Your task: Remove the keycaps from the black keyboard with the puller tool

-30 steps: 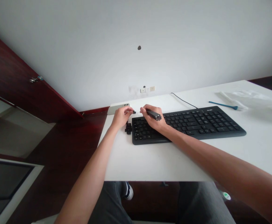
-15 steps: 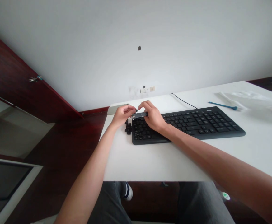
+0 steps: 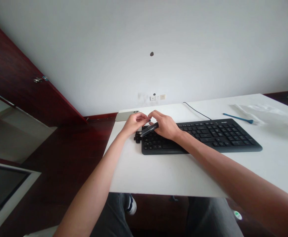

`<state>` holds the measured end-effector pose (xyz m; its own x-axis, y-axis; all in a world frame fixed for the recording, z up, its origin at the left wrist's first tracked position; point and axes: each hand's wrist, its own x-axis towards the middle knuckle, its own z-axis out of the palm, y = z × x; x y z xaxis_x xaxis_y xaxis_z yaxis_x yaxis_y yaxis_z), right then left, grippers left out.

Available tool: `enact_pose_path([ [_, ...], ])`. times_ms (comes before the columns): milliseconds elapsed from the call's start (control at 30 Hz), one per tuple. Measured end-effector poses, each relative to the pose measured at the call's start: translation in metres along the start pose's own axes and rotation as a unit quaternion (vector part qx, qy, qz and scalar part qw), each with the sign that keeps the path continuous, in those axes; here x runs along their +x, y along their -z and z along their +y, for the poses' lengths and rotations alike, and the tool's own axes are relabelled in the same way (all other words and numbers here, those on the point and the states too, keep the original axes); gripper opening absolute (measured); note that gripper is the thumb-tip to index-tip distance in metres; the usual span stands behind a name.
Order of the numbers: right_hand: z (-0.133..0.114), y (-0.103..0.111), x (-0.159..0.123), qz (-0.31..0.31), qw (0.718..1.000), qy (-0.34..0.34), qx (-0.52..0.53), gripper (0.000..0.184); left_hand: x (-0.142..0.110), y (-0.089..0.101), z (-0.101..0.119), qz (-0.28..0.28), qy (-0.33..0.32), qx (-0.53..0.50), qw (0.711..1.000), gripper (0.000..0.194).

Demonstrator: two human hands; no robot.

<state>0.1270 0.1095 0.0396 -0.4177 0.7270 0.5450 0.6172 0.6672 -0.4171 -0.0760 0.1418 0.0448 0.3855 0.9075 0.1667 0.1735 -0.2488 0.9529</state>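
My left hand (image 3: 135,123) is closed in a pinch on a small black keycap (image 3: 149,120), held above the left end of the black keyboard (image 3: 203,152). My right hand (image 3: 165,125) is closed around a slim dark grey tool (image 3: 148,130), whose tip points left and down over the keys. The forefinger of that same hand reaches to the keycap, so both hands meet there. Several loose black keycaps (image 3: 137,137) lie on the white table against the keyboard's left edge. The keys beneath the right hand are hidden.
Behind my left hand lies a pale phone (image 3: 124,116) at the table's (image 3: 163,174) back left. A cable (image 3: 195,110) runs back from the keyboard. Further right are a blue stick-like tool (image 3: 238,118) and crumpled clear plastic (image 3: 270,113). A wall with sockets (image 3: 158,97) stands behind.
My right forefinger has come in to touch the keycap in my left hand. The grey tool has swung so its tip points lower. The view has shifted slightly.
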Motion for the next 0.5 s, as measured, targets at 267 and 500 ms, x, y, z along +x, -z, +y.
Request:
enact_pose_path([
  [267, 0.012, 0.000, 0.002, -0.032, 0.999, -0.031, -0.027, 0.057, 0.002, 0.000, -0.006, 0.012, -0.025, 0.027, 0.999, 0.020],
  [500, 0.019, 0.005, 0.005, -0.046, 0.998, -0.052, -0.007, 0.052, 0.006, -0.004, -0.015, 0.026, -0.030, 0.030, 0.999, 0.019],
])
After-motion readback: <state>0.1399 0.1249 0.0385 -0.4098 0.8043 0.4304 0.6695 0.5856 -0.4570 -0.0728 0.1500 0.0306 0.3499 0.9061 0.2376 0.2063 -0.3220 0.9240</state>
